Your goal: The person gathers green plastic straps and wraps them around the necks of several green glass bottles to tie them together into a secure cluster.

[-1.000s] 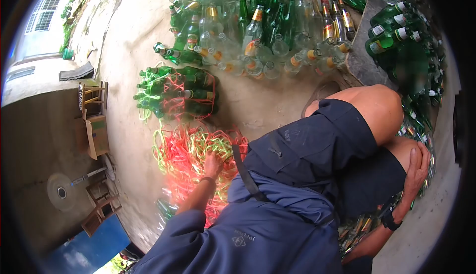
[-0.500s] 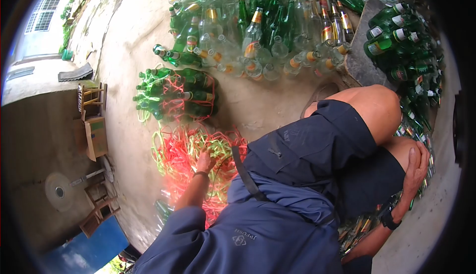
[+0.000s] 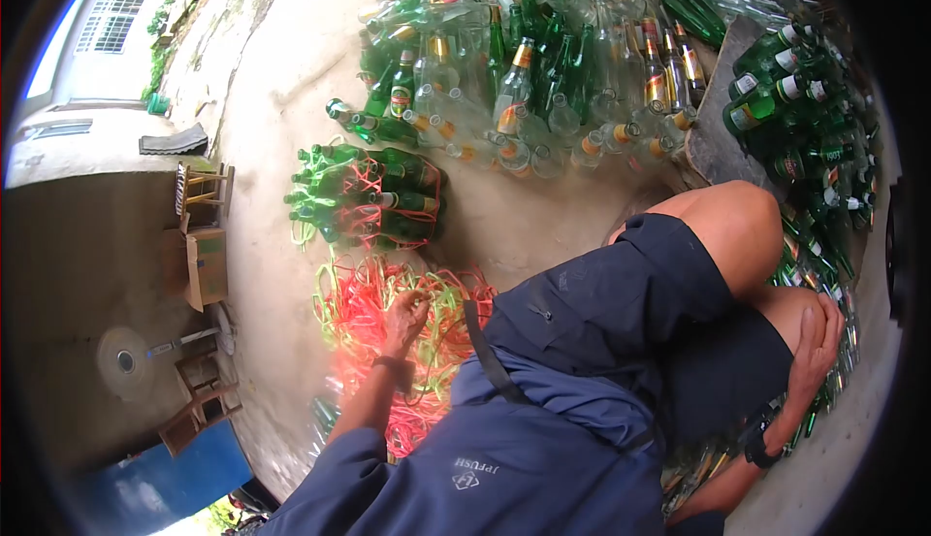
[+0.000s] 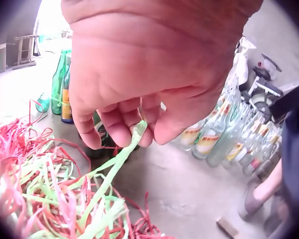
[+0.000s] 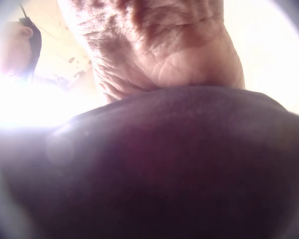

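My left hand (image 3: 405,323) is over a tangled heap of red and green plastic straps (image 3: 364,303). In the left wrist view, the thumb and fingers of this hand (image 4: 149,59) pinch the end of a pale green strap (image 4: 114,167), which runs down into the heap. Over on the other side, my right hand (image 3: 817,347) rests on the bent knee (image 3: 781,318) with its fingers laid along it. The right wrist view has the heel of that hand (image 5: 164,55) close up, above dark cloth (image 5: 159,159); its fingers are out of sight there.
A bundle of green bottles (image 3: 388,172) tied with straps lies just beyond the heap. Many clear and green bottles (image 3: 514,85) stand farther off, and more green bottles (image 3: 795,90) are piled at the right. A fan (image 3: 124,361) and a cardboard box (image 3: 206,266) are along the left.
My left hand has lifted from within the strap heap, and its pinching fingers now show above it. The head view has shifted slightly. My right hand has stayed on the knee.
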`<action>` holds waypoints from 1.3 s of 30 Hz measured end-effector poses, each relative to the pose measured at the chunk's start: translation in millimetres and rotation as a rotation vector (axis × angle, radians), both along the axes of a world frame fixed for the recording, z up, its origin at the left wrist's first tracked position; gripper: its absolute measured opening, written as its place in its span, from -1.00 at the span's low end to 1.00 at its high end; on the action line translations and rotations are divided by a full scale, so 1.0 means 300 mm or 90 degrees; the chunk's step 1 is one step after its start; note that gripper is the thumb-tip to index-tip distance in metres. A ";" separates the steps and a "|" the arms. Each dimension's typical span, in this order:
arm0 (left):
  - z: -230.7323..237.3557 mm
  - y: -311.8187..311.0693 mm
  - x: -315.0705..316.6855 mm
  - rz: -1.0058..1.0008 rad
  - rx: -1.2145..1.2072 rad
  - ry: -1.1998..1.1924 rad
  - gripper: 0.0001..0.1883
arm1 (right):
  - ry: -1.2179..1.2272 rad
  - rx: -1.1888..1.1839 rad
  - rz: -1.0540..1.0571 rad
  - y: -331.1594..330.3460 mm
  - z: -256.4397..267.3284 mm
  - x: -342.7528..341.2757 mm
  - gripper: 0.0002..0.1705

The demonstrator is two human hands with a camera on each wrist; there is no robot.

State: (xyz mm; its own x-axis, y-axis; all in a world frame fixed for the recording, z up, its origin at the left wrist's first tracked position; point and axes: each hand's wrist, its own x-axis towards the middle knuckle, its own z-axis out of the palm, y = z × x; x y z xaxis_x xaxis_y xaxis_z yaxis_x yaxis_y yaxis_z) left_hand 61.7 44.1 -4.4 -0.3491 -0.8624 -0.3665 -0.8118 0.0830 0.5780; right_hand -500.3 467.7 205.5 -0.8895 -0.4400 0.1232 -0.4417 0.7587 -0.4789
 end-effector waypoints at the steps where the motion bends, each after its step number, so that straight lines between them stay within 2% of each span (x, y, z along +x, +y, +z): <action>1: 0.018 -0.005 -0.018 0.004 -0.026 0.083 -0.82 | -0.002 0.000 0.002 0.000 0.000 -0.001 -0.58; 3: 0.100 -0.008 -0.060 0.026 -0.002 0.088 -0.87 | -0.003 -0.005 0.008 0.000 -0.006 -0.001 -0.58; 6: 0.151 -0.013 -0.092 0.090 -0.018 0.240 -0.92 | -0.005 -0.008 0.007 0.009 -0.009 -0.007 -0.58; 11: 0.465 0.018 -0.259 0.166 0.086 0.327 -0.92 | -0.039 -0.055 0.020 0.004 -0.009 -0.004 -0.58; 17: 0.777 0.033 -0.435 0.080 0.155 0.545 -0.85 | -0.069 -0.017 0.041 -0.026 0.030 -0.011 -0.59; 21: 0.975 0.047 -0.569 -0.004 0.116 0.608 -0.76 | -0.008 0.020 0.070 -0.090 0.102 0.017 -0.57; 22: 1.022 0.056 -0.600 0.005 0.125 0.607 -0.72 | 0.005 0.005 0.105 -0.135 0.149 0.047 -0.56; 23: 1.060 0.055 -0.615 -0.039 0.138 0.607 -0.69 | 0.018 -0.012 0.137 -0.187 0.197 0.084 -0.55; 25: 1.095 0.081 -0.676 -0.088 0.122 0.652 -0.69 | -0.032 -0.124 0.206 -0.308 0.290 0.182 -0.56; 27: 1.123 0.106 -0.723 -0.146 0.149 0.655 -0.67 | 0.030 -0.074 0.326 -0.397 0.343 0.243 -0.50; 28: 1.136 0.119 -0.743 -0.196 0.174 0.654 -0.66 | -0.087 -0.186 0.314 -0.459 0.352 0.298 -0.49; 29: 1.145 0.134 -0.761 -0.201 0.178 0.653 -0.66 | -0.104 -0.257 0.382 -0.499 0.322 0.313 -0.43; 32: 1.174 0.174 -0.827 -0.376 0.208 0.602 -0.61 | -0.132 -0.348 0.549 -0.649 0.314 0.380 -0.26; 33: 1.180 0.178 -0.839 -0.435 0.209 0.574 -0.66 | -0.159 -0.376 0.598 -0.690 0.296 0.406 -0.23; 34: 1.166 0.183 -0.847 -0.457 0.231 0.569 -0.67 | -0.201 -0.413 0.646 -0.727 0.271 0.427 -0.25; 36: 1.149 0.202 -0.868 -0.479 0.252 0.563 -0.69 | -0.216 -0.496 0.701 -0.797 0.222 0.474 -0.47; 37: 1.146 0.214 -0.881 -0.438 0.236 0.565 -0.81 | -0.198 -0.536 0.738 -0.820 0.201 0.477 -0.58; 38: 1.143 0.222 -0.887 -0.396 0.222 0.566 -0.91 | -0.200 -0.535 0.736 -0.809 0.201 0.471 -0.58; 39: 1.128 0.207 -0.875 -0.396 0.224 0.565 -0.91 | -0.332 -0.469 0.692 -0.792 0.205 0.459 -0.71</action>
State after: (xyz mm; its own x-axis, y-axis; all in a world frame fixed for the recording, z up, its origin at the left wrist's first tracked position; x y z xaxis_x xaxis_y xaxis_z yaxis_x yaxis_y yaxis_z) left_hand -200.9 106.3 334.1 -0.9369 -0.3477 0.0360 0.0205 0.0482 0.9986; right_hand -362.5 230.1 266.9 -0.1673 -0.9056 0.3898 -0.2879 -0.3333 -0.8978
